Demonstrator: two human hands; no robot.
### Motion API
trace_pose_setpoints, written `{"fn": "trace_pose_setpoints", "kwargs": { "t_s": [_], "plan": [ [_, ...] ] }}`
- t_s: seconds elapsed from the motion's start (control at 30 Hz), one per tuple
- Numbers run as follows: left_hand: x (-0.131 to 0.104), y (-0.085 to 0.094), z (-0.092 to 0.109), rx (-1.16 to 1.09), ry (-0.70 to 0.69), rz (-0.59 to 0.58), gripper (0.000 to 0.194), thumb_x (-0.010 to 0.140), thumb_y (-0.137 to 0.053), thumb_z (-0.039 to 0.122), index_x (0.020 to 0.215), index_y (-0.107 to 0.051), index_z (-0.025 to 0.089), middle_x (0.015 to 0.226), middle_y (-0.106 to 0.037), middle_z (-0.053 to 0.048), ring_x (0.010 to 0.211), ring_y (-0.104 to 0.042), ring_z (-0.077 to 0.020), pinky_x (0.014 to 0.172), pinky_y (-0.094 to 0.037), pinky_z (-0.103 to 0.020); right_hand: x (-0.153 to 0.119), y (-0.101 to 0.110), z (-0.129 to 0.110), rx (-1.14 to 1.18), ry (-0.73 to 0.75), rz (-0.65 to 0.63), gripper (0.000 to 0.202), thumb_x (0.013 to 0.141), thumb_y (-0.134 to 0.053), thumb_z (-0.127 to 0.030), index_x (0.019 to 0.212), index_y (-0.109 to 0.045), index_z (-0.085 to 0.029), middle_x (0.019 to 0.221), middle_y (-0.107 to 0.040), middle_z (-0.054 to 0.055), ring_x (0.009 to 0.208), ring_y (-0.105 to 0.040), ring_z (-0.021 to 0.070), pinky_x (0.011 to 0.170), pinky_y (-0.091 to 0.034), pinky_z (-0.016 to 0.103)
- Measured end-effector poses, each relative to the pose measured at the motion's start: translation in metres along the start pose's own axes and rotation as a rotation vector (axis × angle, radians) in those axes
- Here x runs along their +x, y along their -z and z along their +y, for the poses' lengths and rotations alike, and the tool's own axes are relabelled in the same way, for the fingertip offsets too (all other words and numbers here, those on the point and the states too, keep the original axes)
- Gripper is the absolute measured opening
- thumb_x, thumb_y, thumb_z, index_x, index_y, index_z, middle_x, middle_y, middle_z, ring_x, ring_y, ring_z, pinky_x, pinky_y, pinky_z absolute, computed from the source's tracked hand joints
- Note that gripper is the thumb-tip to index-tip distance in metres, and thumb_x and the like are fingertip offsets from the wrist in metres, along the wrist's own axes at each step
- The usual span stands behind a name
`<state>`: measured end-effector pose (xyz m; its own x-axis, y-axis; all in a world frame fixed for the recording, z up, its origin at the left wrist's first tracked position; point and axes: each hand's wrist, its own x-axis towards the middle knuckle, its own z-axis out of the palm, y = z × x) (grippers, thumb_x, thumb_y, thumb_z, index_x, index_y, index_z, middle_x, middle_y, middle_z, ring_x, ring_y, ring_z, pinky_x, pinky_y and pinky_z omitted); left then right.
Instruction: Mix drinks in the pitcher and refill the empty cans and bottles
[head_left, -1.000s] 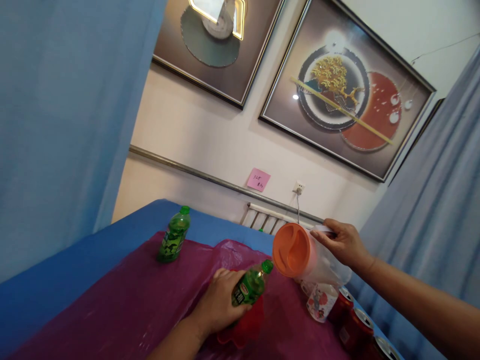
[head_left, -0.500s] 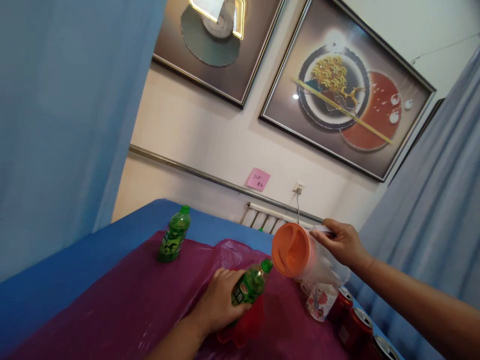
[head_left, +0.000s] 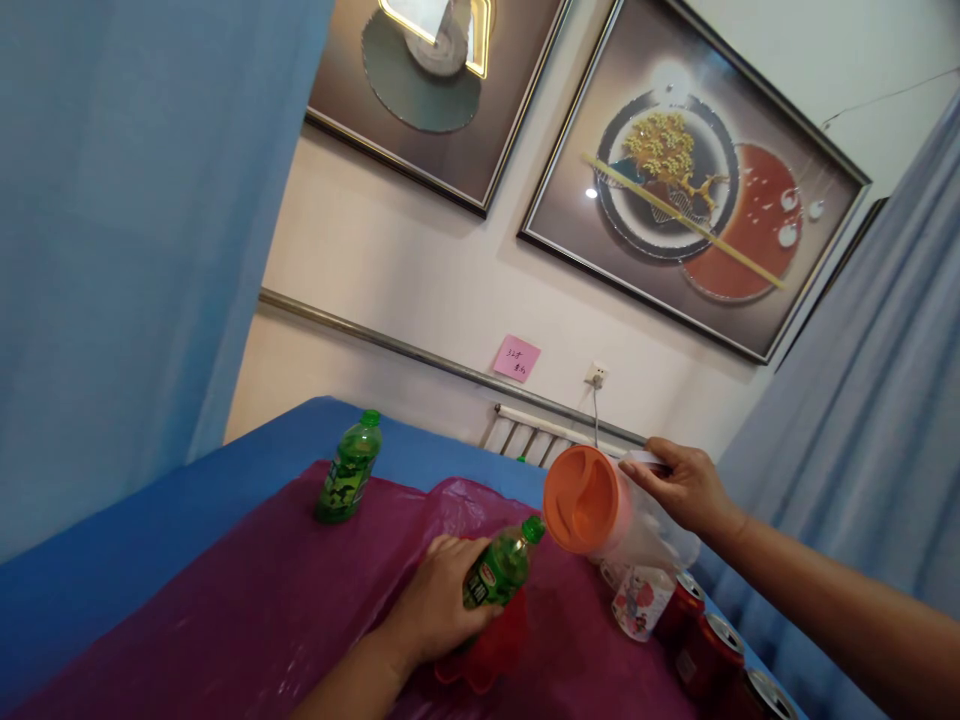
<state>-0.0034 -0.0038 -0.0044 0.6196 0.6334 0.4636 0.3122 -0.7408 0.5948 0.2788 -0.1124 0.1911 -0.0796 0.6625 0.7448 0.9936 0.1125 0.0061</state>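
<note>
My left hand [head_left: 444, 600] is wrapped round a green drink bottle [head_left: 501, 568] with a green cap, tilted to the right. Beneath it is a red scalloped dish [head_left: 484, 665], partly hidden by the hand and bottle. My right hand [head_left: 686, 482] grips the white handle of a clear pitcher [head_left: 645, 535], tipped so that its orange lid [head_left: 581, 500] faces left, close to the bottle's cap. No liquid can be seen leaving the pitcher. Behind and below the pitcher stands a patterned cup [head_left: 643, 602], partly covered by it.
A second green bottle [head_left: 349, 468] stands upright at the left on purple plastic sheeting [head_left: 225, 600] over a blue surface [head_left: 97, 590]. Several red cans [head_left: 709, 655] line the right edge. Blue curtains [head_left: 142, 250] hang at both sides, with a radiator [head_left: 517, 432] by the wall.
</note>
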Motion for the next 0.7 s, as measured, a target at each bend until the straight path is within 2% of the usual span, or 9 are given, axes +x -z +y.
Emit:
{"fn": "trace_pose_setpoints", "kwargs": {
  "t_s": [0.2, 0.37, 0.53, 0.7],
  "plan": [
    [-0.0014, -0.0004, -0.0005, -0.001, 0.000, 0.010, 0.052, 0.065, -0.082, 0.029, 0.114, -0.066, 0.023, 0.117, -0.073, -0.007, 0.109, -0.062, -0.0314, 0.103, -0.040, -0.046, -0.0006, 0.0002, 0.0001, -0.001, -0.014, -0.014, 0.051, 0.087, -0.056, -0.060, 0.057, -0.038, -0.024, 0.049, -0.032, -0.007, 0.046, -0.033, 0.0099, 0.047, -0.025, 0.024],
    [-0.0011, 0.0003, 0.0001, 0.001, 0.000, 0.001, 0.048, 0.066, -0.081, 0.029, 0.111, -0.067, 0.024, 0.116, -0.073, -0.007, 0.108, -0.063, -0.0313, 0.103, -0.040, -0.047, -0.0015, -0.0005, 0.0012, 0.006, -0.012, -0.008, 0.051, 0.087, -0.057, -0.061, 0.057, -0.038, -0.024, 0.049, -0.033, -0.007, 0.046, -0.033, 0.0101, 0.047, -0.025, 0.025],
    [-0.0009, -0.0004, -0.0007, -0.009, 0.004, 0.008, 0.057, 0.064, -0.084, 0.027, 0.117, -0.065, 0.022, 0.119, -0.073, -0.008, 0.110, -0.062, -0.0320, 0.103, -0.039, -0.047, -0.0013, -0.0012, 0.0015, 0.002, -0.004, -0.006, 0.051, 0.088, -0.057, -0.060, 0.057, -0.038, -0.024, 0.049, -0.033, -0.007, 0.046, -0.033, 0.0102, 0.047, -0.025, 0.025],
    [-0.0015, -0.0017, -0.0025, -0.017, 0.001, 0.014, 0.056, 0.064, -0.084, 0.026, 0.117, -0.065, 0.023, 0.120, -0.072, -0.007, 0.111, -0.062, -0.0318, 0.103, -0.039, -0.046, -0.0011, -0.0016, 0.0013, 0.000, -0.007, -0.004, 0.051, 0.087, -0.057, -0.061, 0.057, -0.037, -0.024, 0.049, -0.032, -0.007, 0.046, -0.032, 0.0100, 0.047, -0.025, 0.025]
  ]
}}
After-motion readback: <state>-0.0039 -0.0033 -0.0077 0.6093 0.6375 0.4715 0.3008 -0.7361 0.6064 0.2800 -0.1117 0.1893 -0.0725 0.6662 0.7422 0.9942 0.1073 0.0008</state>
